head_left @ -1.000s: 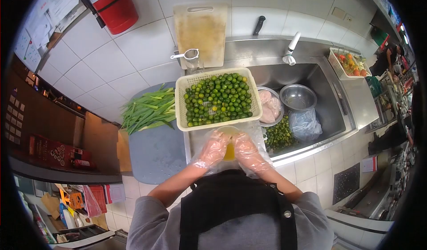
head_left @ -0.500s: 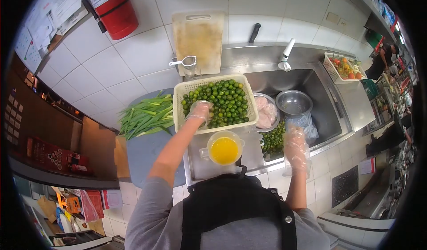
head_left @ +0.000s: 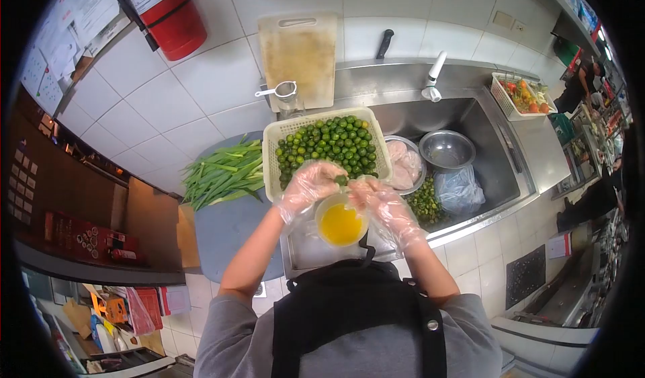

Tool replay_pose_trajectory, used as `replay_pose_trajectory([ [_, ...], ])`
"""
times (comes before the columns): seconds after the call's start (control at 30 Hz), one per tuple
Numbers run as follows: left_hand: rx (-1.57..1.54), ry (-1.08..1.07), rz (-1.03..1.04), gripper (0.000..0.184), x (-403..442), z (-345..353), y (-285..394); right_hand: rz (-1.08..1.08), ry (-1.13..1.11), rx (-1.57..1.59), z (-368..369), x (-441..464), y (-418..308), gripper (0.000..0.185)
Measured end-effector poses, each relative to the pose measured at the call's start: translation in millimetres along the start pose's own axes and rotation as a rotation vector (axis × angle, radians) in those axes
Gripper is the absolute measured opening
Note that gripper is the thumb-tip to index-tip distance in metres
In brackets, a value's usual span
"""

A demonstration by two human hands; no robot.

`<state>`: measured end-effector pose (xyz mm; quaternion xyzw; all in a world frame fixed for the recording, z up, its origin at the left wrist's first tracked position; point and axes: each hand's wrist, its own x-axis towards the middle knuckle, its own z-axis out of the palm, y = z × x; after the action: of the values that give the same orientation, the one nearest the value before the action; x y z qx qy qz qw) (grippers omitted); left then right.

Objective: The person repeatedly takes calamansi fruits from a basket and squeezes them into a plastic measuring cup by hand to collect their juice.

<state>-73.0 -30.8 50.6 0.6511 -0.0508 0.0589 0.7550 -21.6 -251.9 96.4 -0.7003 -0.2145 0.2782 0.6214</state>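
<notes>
Both hands wear clear plastic gloves. My left hand [head_left: 312,184] pinches a small green citrus fruit [head_left: 341,180] above the back rim of a clear cup of yellow juice [head_left: 341,225]. Close on its right is my right hand [head_left: 373,198], fingers pressed together; whatever it holds is too small to make out. Behind the hands, a cream basket [head_left: 270,156] holds several whole green fruits [head_left: 329,139]. Cut green pieces [head_left: 424,202] lie in the sink to the right.
Long green leaves [head_left: 225,170] lie on a grey board [head_left: 235,237] at left. A bowl of pale meat [head_left: 405,163], a metal bowl [head_left: 447,149] and a plastic bag [head_left: 459,195] are at right. A vegetable basket [head_left: 521,97] stands beyond; a co-worker [head_left: 583,89] is far right.
My left hand has come out of the fruit basket with a fruit. My right hand has moved left from the sink's front edge, and both hands now meet over the juice cup.
</notes>
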Motion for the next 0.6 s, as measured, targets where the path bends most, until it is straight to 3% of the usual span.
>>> replay_pose_trajectory([
  [0.07, 0.055, 0.015, -0.033, 0.025, -15, 7, 7, 0.157, -0.031, 0.237, 14, 2, -9, 0.03],
  [0.37, 0.324, 0.132, 0.043, 0.023, -44, 24, 2, 0.064, -0.191, 0.323, 19, 7, 35, 0.03],
  [0.4, 0.238, 0.179, -0.096, 0.024, -48, 27, 0, 0.068, -0.192, 0.323, 20, 9, 46, 0.03],
  [0.43, 0.152, 0.226, -0.236, 0.025, -51, 31, -2, 0.079, -0.177, 0.195, 21, 11, 57, 0.028],
  [0.6, 0.151, 0.261, -0.264, 0.024, -66, 34, -33, 0.051, -0.171, -0.024, 21, 8, 78, 0.021],
])
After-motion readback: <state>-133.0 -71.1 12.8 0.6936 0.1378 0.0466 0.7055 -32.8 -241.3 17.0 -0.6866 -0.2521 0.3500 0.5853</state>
